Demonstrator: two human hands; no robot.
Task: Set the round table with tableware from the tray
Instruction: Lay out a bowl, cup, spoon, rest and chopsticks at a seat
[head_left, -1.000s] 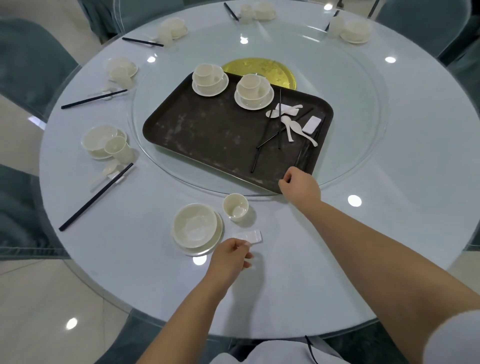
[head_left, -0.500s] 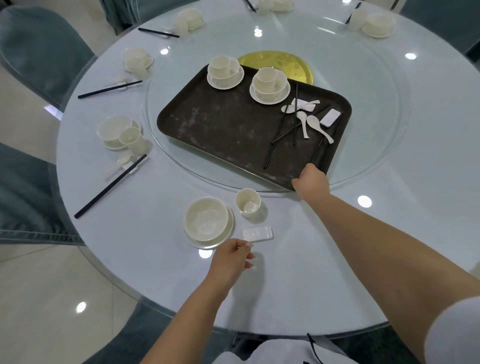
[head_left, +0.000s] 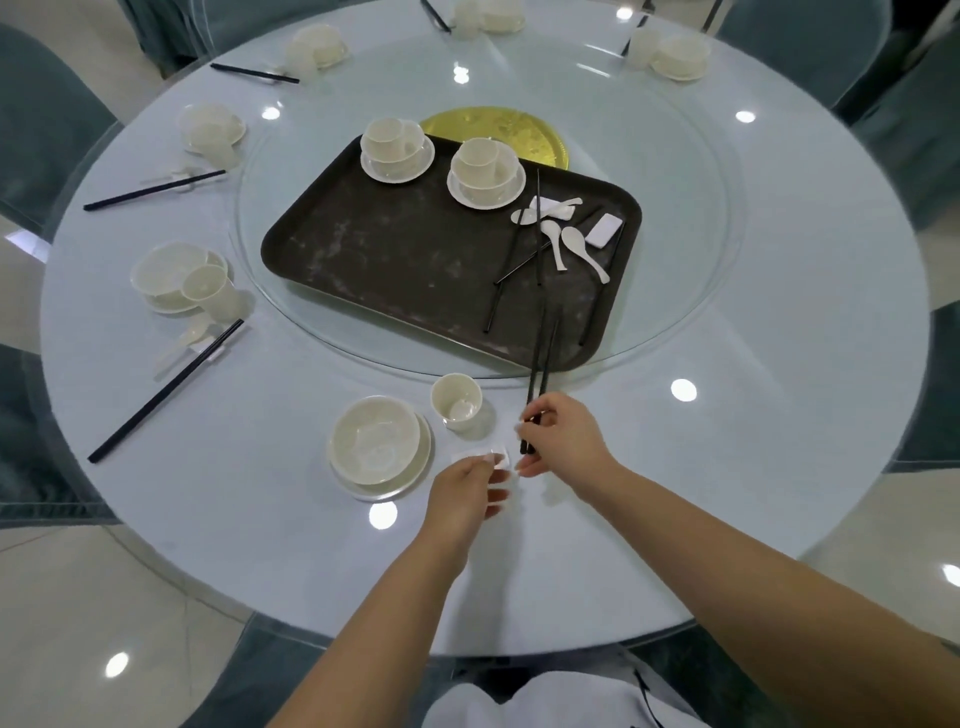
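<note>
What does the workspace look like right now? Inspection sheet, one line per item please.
Surface: round table, glossy, with glass turntable at centre.
Job's things: dark tray on turntable holds two bowl-cup stacks, spoons, rests, chopsticks; near setting has bowl on plate, cup, white rest.
Clutter: gold disc behind tray.
Hands: right hand pinches chopsticks; left hand touches the rest.
Cables: nothing seen.
Surroundings: covered chairs, tiled floor, finished settings along far rim.
</note>
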